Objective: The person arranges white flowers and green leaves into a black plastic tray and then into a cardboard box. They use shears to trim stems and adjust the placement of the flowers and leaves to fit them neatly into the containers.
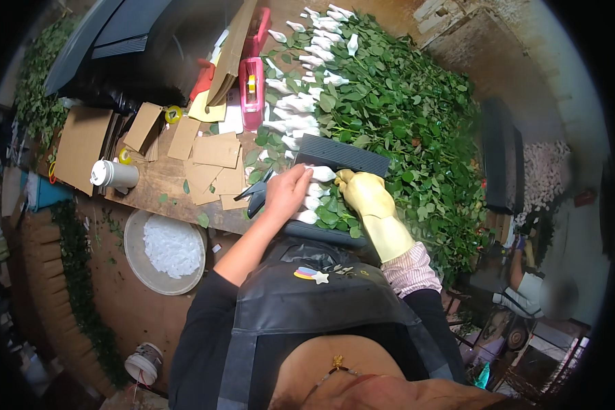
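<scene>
My bare left hand has its fingers closed on a white-sleeved flower head in a dark ridged holder. My right hand, in a pale yellow glove, is closed beside that head, apparently round its stem, which is mostly hidden. More white-sleeved heads with green leaves lie in the holder below my hands. Left of my left hand is a black tool. Rows of white-sleeved stems and a thick mass of leaves cover the table behind.
Cardboard pieces, pink tape dispensers and a white cup occupy the worktable. A tub of white sleeves stands lower left, with a bucket below. Another person works at the far right.
</scene>
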Demonstrator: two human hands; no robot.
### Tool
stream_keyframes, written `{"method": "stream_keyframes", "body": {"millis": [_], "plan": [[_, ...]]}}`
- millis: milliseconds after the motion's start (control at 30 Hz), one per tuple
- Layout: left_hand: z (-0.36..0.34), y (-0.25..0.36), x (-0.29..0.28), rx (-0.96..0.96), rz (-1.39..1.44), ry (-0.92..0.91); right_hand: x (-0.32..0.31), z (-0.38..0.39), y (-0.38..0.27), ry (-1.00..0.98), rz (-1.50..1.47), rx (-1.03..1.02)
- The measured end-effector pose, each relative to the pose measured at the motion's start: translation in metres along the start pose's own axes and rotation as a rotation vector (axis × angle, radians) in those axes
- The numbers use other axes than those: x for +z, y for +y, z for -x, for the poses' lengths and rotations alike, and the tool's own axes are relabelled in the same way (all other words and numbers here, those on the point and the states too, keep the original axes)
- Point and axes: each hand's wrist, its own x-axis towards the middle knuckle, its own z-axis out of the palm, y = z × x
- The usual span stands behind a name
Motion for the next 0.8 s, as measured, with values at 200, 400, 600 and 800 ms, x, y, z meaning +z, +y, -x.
{"method": "stream_keyframes", "body": {"millis": [200, 400, 600, 800], "plan": [[0.003, -0.039, -0.042, -0.091, 0.358, 0.4, -0.009, 0.004, 0.002, -0.037, -0.05, -0.012], [-0.021, -0.051, -0.002, -0.221, 0.043, -0.177, -0.005, -0.005, -0.009, -0.092, 0.046, 0.023], [-0.004, -0.054, 0.012, -0.228, 0.414, -0.021, 0.029, -0.022, -0.006, -0.05, 0.169, 0.018], [0.007, -0.037, -0.002, -0.442, 0.763, 0.126, 0.031, -0.02, -0.002, -0.043, 0.129, -0.018]]}}
